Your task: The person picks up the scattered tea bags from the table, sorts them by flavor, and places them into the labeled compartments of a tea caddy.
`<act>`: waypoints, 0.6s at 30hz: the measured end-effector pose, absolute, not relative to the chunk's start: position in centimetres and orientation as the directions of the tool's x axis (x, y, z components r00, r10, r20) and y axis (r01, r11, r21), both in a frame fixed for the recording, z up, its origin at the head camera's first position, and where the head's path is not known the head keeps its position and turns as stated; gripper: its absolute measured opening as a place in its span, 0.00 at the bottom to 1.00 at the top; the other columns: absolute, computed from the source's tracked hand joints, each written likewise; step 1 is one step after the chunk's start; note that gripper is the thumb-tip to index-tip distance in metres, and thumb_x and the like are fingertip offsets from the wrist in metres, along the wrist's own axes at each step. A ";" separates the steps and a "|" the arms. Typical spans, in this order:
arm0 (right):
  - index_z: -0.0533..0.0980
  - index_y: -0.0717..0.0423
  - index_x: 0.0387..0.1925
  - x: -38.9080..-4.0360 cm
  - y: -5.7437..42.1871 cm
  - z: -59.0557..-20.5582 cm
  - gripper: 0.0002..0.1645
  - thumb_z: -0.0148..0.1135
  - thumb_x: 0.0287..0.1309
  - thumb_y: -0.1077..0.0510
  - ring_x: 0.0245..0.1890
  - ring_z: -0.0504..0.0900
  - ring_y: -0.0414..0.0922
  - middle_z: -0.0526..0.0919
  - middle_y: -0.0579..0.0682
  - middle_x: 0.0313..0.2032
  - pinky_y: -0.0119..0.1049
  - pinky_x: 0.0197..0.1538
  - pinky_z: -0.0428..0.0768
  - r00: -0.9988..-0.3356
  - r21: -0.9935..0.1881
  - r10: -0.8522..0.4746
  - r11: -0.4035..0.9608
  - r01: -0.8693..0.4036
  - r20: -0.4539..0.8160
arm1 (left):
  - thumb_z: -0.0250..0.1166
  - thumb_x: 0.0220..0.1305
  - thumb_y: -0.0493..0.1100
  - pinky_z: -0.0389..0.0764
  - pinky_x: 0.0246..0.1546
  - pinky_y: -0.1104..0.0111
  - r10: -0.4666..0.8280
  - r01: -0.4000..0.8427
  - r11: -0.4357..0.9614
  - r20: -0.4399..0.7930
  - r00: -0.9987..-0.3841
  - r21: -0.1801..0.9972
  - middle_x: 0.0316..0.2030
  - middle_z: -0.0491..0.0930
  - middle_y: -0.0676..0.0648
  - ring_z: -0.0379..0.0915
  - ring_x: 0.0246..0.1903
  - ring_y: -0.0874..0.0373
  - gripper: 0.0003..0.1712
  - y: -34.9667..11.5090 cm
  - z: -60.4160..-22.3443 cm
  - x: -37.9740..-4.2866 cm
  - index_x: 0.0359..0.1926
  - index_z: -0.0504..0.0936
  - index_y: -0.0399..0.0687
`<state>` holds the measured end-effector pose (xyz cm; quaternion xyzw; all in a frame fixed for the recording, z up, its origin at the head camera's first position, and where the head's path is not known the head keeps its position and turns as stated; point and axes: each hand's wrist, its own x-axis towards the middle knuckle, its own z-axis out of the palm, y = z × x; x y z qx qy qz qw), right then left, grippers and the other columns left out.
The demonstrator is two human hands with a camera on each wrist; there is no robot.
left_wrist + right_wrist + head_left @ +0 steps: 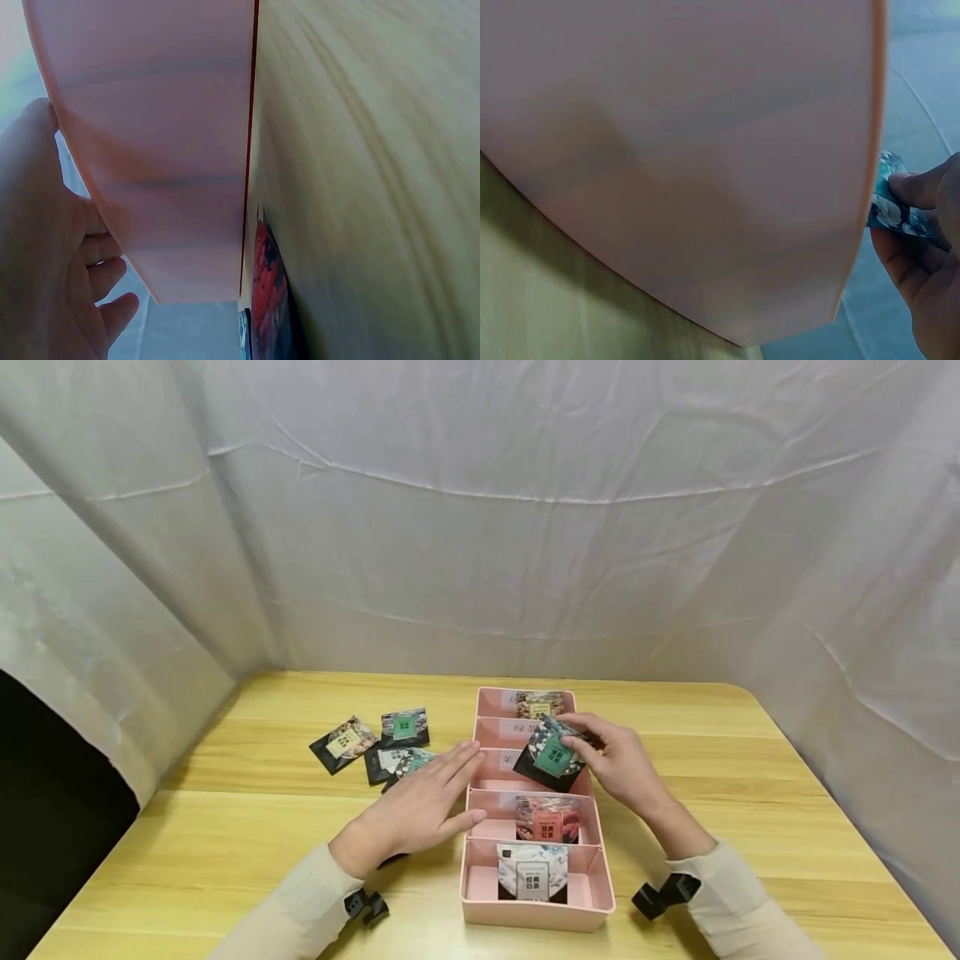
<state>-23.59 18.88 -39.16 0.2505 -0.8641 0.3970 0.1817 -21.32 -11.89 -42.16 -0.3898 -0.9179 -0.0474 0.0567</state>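
My right hand (621,766) pinches a tea sachet (553,757) with a green label and floral print, thumb on its face. The sachet is tilted over the middle compartments of a pink divided box (534,913). In the right wrist view its patterned edge shows past the box's side, between thumb and fingers. My left hand (420,806) has its fingers extended, fingertips at the box's left rim. Seen from the left wrist, those fingers (105,274) lie along the box's upper edge and hold nothing.
In the box are a white-label sachet (532,874) nearest, a red-label sachet (548,821) behind it, and a yellow-label sachet (540,703) at the far end. Left of the box lie several loose sachets, among them a yellow-label one (343,743) and a green-label one (405,727).
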 end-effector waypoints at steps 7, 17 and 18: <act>0.81 0.49 0.55 -23.4 18.1 -39.3 0.19 0.66 0.62 0.58 0.39 0.84 0.43 0.85 0.48 0.50 0.43 0.43 0.83 -0.789 -0.507 -0.374 0.615 -0.604 0.487 | 0.30 0.71 0.72 0.48 0.71 0.59 0.709 0.720 0.693 0.141 -0.691 0.042 0.76 0.43 0.42 0.35 0.75 0.51 0.48 -11.9 -42.2 -21.3 0.77 0.45 0.43; 0.80 0.51 0.56 -23.1 17.5 -39.7 0.20 0.66 0.61 0.58 0.45 0.83 0.46 0.84 0.47 0.49 0.48 0.51 0.81 -0.756 -0.414 -0.479 0.638 -0.649 0.446 | 0.30 0.71 0.71 0.48 0.71 0.59 0.710 0.721 0.692 0.143 -0.690 0.042 0.76 0.42 0.42 0.34 0.75 0.52 0.48 -11.9 -42.2 -21.2 0.77 0.45 0.43; 0.80 0.50 0.56 -23.1 17.4 -39.8 0.20 0.66 0.61 0.58 0.44 0.83 0.45 0.84 0.46 0.48 0.47 0.50 0.82 -0.751 -0.400 -0.491 0.641 -0.655 0.442 | 0.30 0.71 0.71 0.48 0.71 0.59 0.711 0.722 0.691 0.144 -0.689 0.042 0.76 0.42 0.42 0.34 0.75 0.52 0.48 -11.9 -42.2 -21.2 0.77 0.45 0.43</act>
